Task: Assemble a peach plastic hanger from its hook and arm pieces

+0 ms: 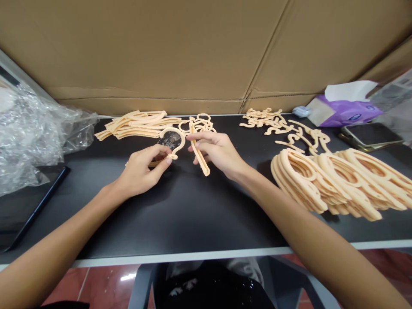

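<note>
My left hand (144, 167) pinches a cream plastic hanger hook (182, 139) at its base, thumb against fingers. The hook curves up and away from me. Another slim cream part shows partly behind those fingers, mostly hidden. To its right, my right hand (217, 152) grips a straight, grooved hanger arm (202, 163), its near end pointing down towards me. The hook and this arm are a short gap apart, both above the black table (199, 214). Just behind the hook lies a dark patch with small silvery bits (170, 138), too small to name.
Loose hanger arms (138, 124) and hooks (202, 122) lie at the back. Small curved pieces (264, 118) are scattered back right, near stacked hanger bodies (334, 180). A tissue pack (347, 109) and phone (373, 134) sit far right; bubble wrap (38, 128) and a dark tablet-like slab (35, 206) left.
</note>
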Tool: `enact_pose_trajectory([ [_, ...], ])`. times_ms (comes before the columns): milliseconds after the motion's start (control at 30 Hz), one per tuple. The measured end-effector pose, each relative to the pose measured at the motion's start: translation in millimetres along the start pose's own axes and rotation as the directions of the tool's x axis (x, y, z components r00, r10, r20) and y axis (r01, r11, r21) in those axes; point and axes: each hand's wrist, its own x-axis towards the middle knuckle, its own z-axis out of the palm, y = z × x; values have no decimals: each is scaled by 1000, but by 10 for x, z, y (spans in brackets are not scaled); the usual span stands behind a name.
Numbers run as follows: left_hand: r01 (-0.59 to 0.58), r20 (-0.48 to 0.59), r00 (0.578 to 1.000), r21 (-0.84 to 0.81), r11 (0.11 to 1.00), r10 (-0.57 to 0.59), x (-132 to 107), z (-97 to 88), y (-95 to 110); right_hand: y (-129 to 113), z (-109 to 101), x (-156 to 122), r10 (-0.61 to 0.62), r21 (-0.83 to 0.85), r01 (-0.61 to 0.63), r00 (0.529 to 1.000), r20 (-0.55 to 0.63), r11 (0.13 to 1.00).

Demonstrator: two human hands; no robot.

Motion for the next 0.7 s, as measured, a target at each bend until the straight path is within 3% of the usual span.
enact_pose_trajectory([
  [100, -10, -2, 1000, 10, 1000, 10, 2, -6, -1, -2, -6, 11, 33, 89, -33, 999, -6, 996],
  [167, -11, -1, 1000, 16, 1000, 11, 4, -6, -3, 23, -17, 15, -11, 85, 10, 1000, 10, 996],
  [400, -1, -19, 1000, 19, 1000, 2, 3, -2, -16, 119, -7, -3, -282, -195, 263, 956, -77, 945],
  [567, -6, -11, 1000, -24, 1000, 6, -2, 3, -25, 105, 4, -7, -240, -75, 234, 966, -93, 969],
  [700, -12, -12, 1000, -52, 999, 12, -6, 7, -26, 115, -8, 2, -204, -74, 203, 979, -9, 976],
])
